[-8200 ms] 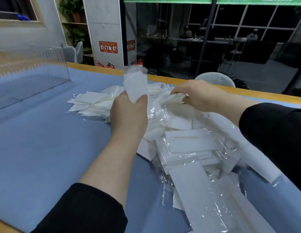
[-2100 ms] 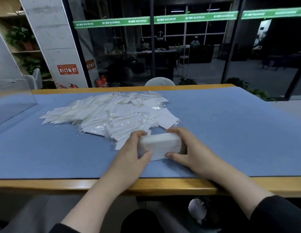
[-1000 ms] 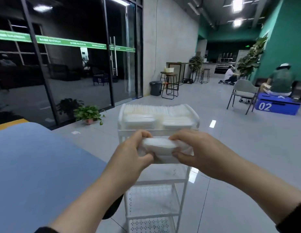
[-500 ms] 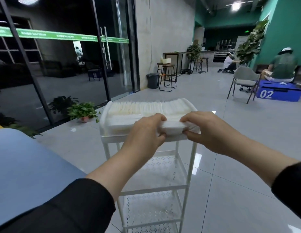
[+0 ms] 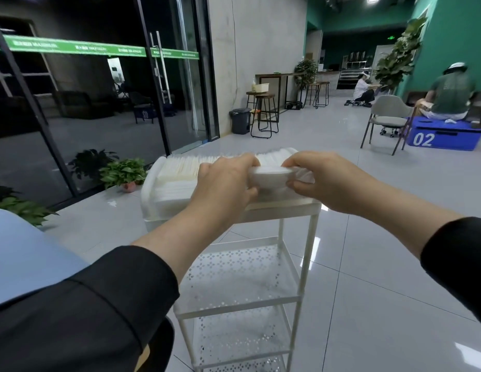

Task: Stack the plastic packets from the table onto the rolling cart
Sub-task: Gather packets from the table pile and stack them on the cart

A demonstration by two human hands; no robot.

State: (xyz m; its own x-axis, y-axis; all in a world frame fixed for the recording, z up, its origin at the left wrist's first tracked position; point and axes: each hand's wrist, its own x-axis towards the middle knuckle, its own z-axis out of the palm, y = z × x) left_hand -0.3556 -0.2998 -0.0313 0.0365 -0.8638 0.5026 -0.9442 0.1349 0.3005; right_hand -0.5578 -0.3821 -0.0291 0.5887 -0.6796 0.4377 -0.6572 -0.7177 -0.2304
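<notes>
Hands (image 5: pixel 271 181) hiding packet bundle's (image 5: pixel 270 175) ends

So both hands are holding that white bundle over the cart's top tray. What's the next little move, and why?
Probably lower the bundle of packets into the free spot at the near right of the top tray and let go. The left hand and right hand grip its two ends just above the tray, whose far side and left are already filled with rows of packets.
</notes>
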